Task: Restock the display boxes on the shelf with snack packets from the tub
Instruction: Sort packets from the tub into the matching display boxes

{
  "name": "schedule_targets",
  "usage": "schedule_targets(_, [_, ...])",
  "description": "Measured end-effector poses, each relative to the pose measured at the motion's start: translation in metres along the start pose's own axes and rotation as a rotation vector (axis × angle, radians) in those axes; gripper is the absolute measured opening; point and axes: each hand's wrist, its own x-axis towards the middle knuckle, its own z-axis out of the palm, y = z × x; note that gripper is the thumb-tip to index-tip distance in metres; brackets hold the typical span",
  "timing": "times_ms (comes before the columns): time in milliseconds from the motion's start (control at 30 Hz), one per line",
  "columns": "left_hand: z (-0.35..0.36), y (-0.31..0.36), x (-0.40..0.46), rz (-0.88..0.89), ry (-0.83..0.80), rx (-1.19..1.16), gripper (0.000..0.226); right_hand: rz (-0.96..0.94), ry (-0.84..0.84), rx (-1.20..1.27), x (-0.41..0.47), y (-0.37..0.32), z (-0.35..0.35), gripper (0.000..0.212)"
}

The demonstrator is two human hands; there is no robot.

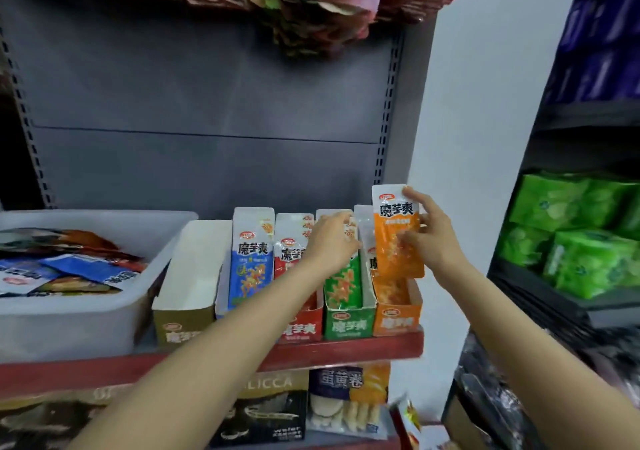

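My right hand (427, 238) pinches an orange snack packet (396, 238) upright, just above the orange display box (398, 318) at the right end of the shelf. My left hand (332, 241) rests on the tops of the packets in the green display box (348, 323), its fingers by the orange packet's left edge. Beside it stand a red box (301, 328), a blue packet (251, 259) in its box, and a gold box (183, 328) showing no packets. The translucent tub (79, 314) at the left holds several mixed packets.
The boxes sit along the shelf's red front edge (346, 349). Hanging snack bags (311, 6) crowd the space overhead. Boxed goods (346, 404) fill the shelf below. A dark rack with green packs (585, 238) stands to the right past a white wall.
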Motion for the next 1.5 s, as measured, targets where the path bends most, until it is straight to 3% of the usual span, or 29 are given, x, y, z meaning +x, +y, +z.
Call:
schedule_targets(200, [0.020, 0.007, -0.003, -0.079, -0.143, -0.004, 0.039, 0.018, -0.127, -0.201, -0.003, 0.029, 0.008, 0.074])
schedule_targets(367, [0.024, 0.007, -0.005, -0.110, -0.161, -0.049, 0.041, -0.106, -0.237, -0.650, 0.000, 0.024, 0.006, 0.079])
schedule_targets(500, [0.025, 0.008, -0.005, -0.126, -0.168, -0.071, 0.042, -0.137, -0.259, -0.820, 0.003, 0.024, 0.006, 0.081])
schedule_targets(600, [0.026, 0.009, -0.006, -0.082, -0.123, -0.017, 0.025, -0.130, -0.311, -0.885, 0.001, 0.022, 0.006, 0.072])
schedule_targets(667, [0.024, 0.009, -0.007, -0.054, -0.059, -0.001, 0.020, -0.118, -0.340, -0.888, 0.000, 0.022, 0.007, 0.068])
schedule_targets(767, [0.011, 0.004, -0.014, -0.021, 0.061, -0.033, 0.035, -0.252, -0.263, -0.804, -0.006, 0.015, 0.014, 0.049])
schedule_targets(933, [-0.046, -0.029, -0.043, 0.034, 0.277, -0.054, 0.020, -0.377, -0.220, -0.552, -0.025, -0.018, 0.066, 0.032])
schedule_targets(1133, [-0.140, -0.099, -0.060, -0.041, 0.408, 0.056, 0.014, -0.427, -0.392, -0.317, -0.036, -0.061, 0.192, 0.030])
schedule_targets(1300, [-0.221, -0.166, -0.057, -0.177, 0.414, 0.216, 0.015, -0.468, -0.588, -0.325, -0.019, -0.097, 0.306, 0.035])
schedule_targets(1433, [-0.273, -0.210, -0.064, -0.374, 0.470, 0.367, 0.031, -0.391, -0.804, -0.376, -0.011, -0.117, 0.375, 0.049])
schedule_targets(1500, [-0.292, -0.226, -0.069, -0.462, 0.410, 0.448, 0.044, -0.298, -0.892, -0.380, -0.010, -0.123, 0.396, 0.060])
